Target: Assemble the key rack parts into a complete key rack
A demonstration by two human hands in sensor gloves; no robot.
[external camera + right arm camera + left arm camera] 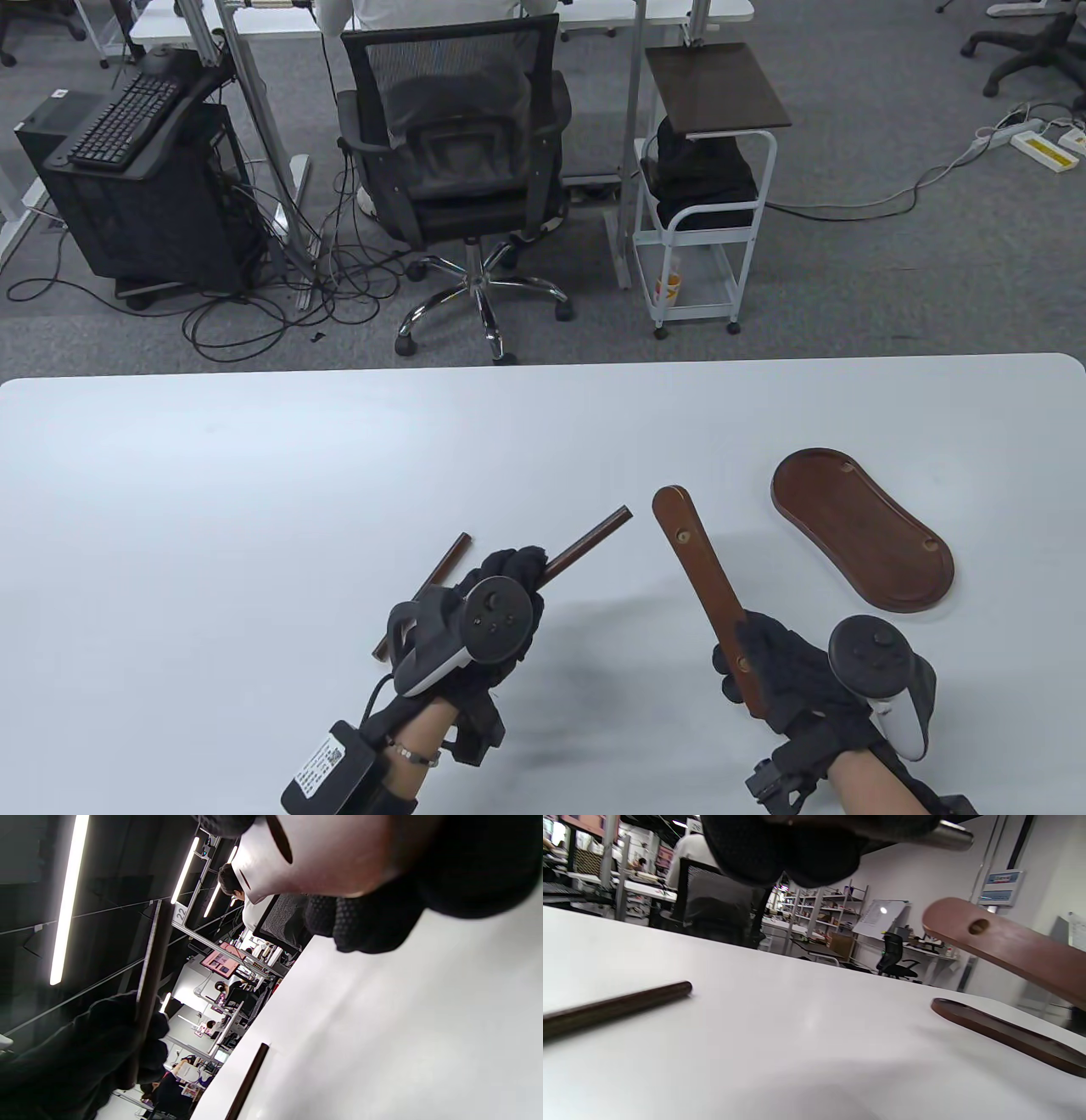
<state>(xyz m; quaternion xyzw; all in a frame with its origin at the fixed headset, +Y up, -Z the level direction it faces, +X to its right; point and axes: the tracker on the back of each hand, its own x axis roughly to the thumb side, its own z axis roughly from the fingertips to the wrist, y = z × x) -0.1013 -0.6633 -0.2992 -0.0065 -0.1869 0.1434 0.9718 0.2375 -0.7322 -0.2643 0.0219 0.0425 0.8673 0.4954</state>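
Observation:
My left hand (501, 594) grips a dark wooden rod (594, 539) above the table, its free end pointing up and right. A second rod (424, 594) lies on the table under that hand; it also shows in the left wrist view (615, 1007) and the right wrist view (248, 1082). My right hand (776, 666) grips the near end of a flat brown wooden bar (696, 569) with a hole near its far end, tilted up and left. The bar's holed end (980, 927) shows in the left wrist view. The oval wooden base tray (861, 531) lies on the table at the right.
The white table's far edge (543, 367) runs across the middle of the table view. Beyond it are an office chair (462, 170), a computer tower (144, 204) and a small white cart (704, 195) on the floor.

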